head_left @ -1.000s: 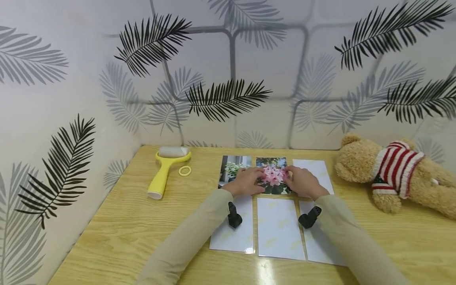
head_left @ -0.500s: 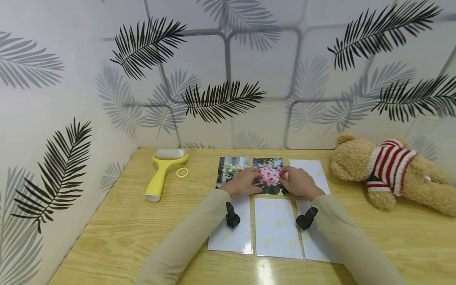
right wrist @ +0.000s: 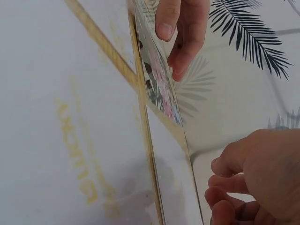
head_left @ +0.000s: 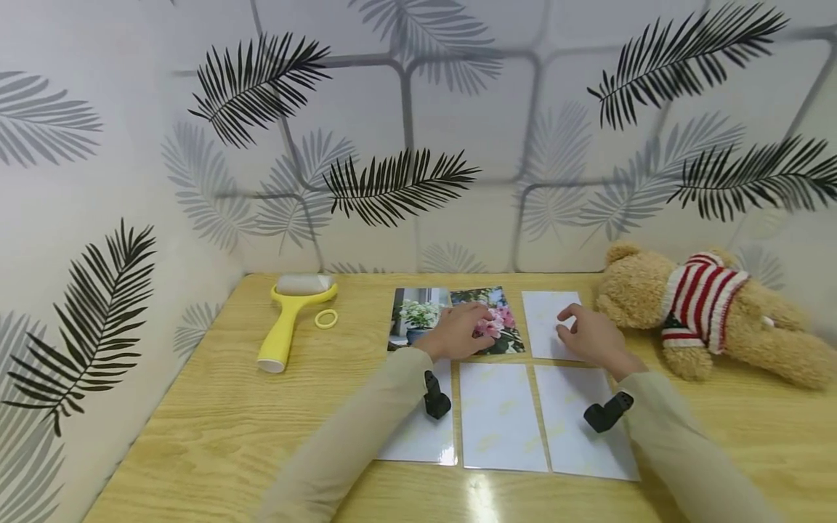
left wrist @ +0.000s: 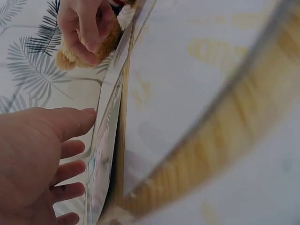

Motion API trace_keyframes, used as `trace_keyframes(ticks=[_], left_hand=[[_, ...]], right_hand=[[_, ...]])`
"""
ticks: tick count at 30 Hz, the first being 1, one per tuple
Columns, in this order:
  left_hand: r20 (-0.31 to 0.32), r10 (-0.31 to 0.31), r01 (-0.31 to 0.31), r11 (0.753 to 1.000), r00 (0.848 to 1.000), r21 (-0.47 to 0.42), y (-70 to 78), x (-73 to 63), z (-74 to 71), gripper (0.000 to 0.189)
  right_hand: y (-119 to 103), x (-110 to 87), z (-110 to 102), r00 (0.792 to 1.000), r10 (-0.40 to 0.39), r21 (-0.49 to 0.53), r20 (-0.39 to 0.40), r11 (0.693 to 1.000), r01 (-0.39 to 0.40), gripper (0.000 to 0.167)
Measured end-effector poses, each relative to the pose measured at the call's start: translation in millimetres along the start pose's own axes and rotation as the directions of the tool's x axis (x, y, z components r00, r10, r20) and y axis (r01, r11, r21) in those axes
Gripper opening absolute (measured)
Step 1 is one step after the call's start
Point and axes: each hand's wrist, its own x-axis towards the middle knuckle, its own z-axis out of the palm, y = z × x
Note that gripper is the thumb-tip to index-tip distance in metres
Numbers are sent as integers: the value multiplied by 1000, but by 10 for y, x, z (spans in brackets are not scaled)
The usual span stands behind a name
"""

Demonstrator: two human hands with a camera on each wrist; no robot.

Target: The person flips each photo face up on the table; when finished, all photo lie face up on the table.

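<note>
A pink-flower photo [head_left: 507, 335] lies slightly turned, its left side against or over the white-flower photo [head_left: 418, 309] beside it. My left hand [head_left: 458, 333] is over the left part of the pink-flower photo. In the left wrist view its thumb and fingers are spread, with nothing pinched between them; whether they touch the photo cannot be told. My right hand [head_left: 593, 335] hovers over the right edge of a white card [head_left: 541, 309], fingers loosely bent. The right wrist view shows that hand holding nothing.
Below lie three more white cards, among them the middle card [head_left: 502, 418]. A yellow-handled lint roller [head_left: 286, 323] and a yellow ring [head_left: 326, 319] are at the left. At the right a teddy bear [head_left: 702, 309] in a striped sweater lies by the patterned wall [head_left: 471, 240].
My right hand has let go of the pink-flower photo and moved right over the white card. The photo has turned, its top shifting left toward its neighbour. The left hand stays near it.
</note>
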Motion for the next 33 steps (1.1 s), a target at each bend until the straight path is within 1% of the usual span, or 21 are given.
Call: trace_keyframes(ticks=[3, 7, 10, 14, 17, 19, 21, 25, 27, 30, 31, 33], left_hand=[[6, -3, 3, 999, 1000, 53, 106, 92, 50, 43], [48, -13, 8, 994, 999, 105, 226, 195, 88, 43], [78, -17, 10, 995, 997, 95, 296, 251, 106, 45], [100, 2, -6, 999, 995, 42, 375, 326, 145, 49], [99, 43, -47, 998, 994, 34, 426, 402, 202, 50], [97, 65, -71, 995, 993, 65, 459, 436, 233, 50], [89, 80, -91, 988, 993, 121, 479, 459, 266, 50], [114, 70, -91, 979, 991, 182, 541, 446, 274, 50], [127, 58, -79, 983, 990, 165, 570, 439, 271, 50], [127, 52, -72, 986, 991, 154, 579, 448, 281, 50], [124, 51, -69, 986, 991, 149, 580, 452, 285, 50], [117, 50, -67, 987, 992, 146, 574, 462, 293, 50]], right_hand=[[77, -90, -53, 1000, 28, -7, 9, 1000, -28, 31], [158, -165, -92, 998, 57, -24, 39, 998, -56, 37], [208, -203, -106, 994, 83, -56, 70, 995, -80, 45], [255, -240, -103, 988, 125, -68, 86, 991, -119, 54], [266, -258, -107, 988, 137, -31, 75, 990, -135, 56], [264, -264, -114, 989, 134, -6, 64, 991, -134, 56], [267, -268, -116, 992, 121, 17, 47, 992, -121, 53], [301, -270, -82, 993, 116, 73, 2, 991, -116, 44], [316, -269, -62, 992, 122, 107, -14, 987, -120, 41], [340, -261, -37, 989, 146, 183, -18, 973, -140, 41], [346, -256, -33, 987, 161, 224, -16, 962, -153, 41], [358, -245, -29, 978, 208, 310, -18, 931, -192, 42]])
